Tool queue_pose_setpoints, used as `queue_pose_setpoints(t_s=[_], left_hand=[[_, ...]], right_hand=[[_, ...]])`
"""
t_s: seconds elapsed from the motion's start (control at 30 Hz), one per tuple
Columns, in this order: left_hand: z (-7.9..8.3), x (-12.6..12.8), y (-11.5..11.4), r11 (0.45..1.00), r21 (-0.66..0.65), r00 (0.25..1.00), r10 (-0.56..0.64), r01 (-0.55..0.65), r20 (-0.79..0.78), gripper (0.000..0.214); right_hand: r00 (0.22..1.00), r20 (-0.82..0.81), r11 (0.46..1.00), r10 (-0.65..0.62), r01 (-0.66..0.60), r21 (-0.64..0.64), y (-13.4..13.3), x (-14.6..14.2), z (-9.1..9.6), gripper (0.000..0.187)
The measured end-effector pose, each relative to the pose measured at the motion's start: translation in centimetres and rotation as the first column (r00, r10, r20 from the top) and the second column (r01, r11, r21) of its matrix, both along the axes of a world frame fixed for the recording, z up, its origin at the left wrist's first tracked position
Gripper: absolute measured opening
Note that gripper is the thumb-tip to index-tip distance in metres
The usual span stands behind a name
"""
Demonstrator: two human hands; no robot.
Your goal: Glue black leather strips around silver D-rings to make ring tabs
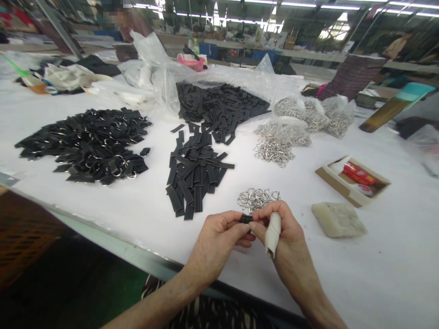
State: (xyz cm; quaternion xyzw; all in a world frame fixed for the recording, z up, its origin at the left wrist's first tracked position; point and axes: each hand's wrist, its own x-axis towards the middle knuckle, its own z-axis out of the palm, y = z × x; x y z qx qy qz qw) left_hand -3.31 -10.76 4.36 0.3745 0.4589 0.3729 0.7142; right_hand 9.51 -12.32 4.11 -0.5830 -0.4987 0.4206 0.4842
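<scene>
A short black webbing strip point(246, 219) is pinched between the fingertips of both hands, just above the table's near edge. My left hand point(219, 233) is closed on its left end, and my right hand point(283, 230) is closed on its right end. A metal ring point(247, 211) shows at the strip's upper edge; whether the strip is looped through it I cannot tell. A pale wrapped tube point(273, 235) sits at a finger of my right hand, either worn or held. Just beyond my fingers lies a small heap of loose metal rings point(257, 197).
Loose black strips point(195, 169) lie left of my hands, with a larger pile point(219, 107) behind. Strips with rings point(92, 141) are heaped farther left. Bagged rings point(284, 132), a cardboard box point(353, 180) and a waxy block point(338, 220) stand to the right. A person point(137, 23) is across the table.
</scene>
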Motion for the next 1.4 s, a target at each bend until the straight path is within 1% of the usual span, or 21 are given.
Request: queue_pose_setpoints(t_s=[0.13, 0.4, 0.73, 0.9, 1.1, 1.23, 1.4], left_hand=[[-0.20, 0.03, 0.07, 1.000, -0.013, 1.000, 0.015, -0.015, 0.002, 0.012], [-0.33, -0.07, -0.06, 0.999, 0.033, 0.999, 0.005, -0.004, -0.033, 0.016], [-0.48, -0.03, -0.04, 0.999, 0.035, 0.999, 0.023, -0.022, -0.038, 0.014], [-0.64, -0.13, -0.20, 0.999, 0.046, 0.999, 0.029, -0.028, -0.030, 0.015], [-0.98, -0.19, -0.22, 0.998, 0.069, 1.000, 0.000, 0.001, -0.021, 0.018], [-0.97, -0.17, -0.24, 0.999, 0.048, 1.000, -0.001, 0.002, -0.021, 0.017], [-0.96, -0.24, -0.29, 1.000, 0.020, 1.000, 0.007, -0.007, -0.024, 0.014]], right_hand=[[1.000, -0.021, 1.000, -0.010, 0.010, -0.010, -0.06, -0.19, 0.00, 0.011], [1.000, -0.010, 0.999, -0.013, 0.012, -0.046, -0.12, -0.46, 0.00, 0.008], [0.999, -0.039, 0.997, -0.012, 0.009, -0.074, -0.07, -0.63, -0.17, 0.009], [1.000, -0.019, 0.996, -0.006, 0.004, -0.088, -0.06, -0.68, -0.13, 0.009], [1.000, 0.005, 0.994, -0.011, 0.011, -0.108, -0.06, -0.68, -0.02, 0.008], [1.000, -0.011, 0.994, -0.005, 0.004, -0.109, -0.11, -0.64, -0.10, 0.008], [1.000, 0.014, 0.997, -0.018, 0.019, -0.081, -0.12, -0.62, -0.11, 0.009]])
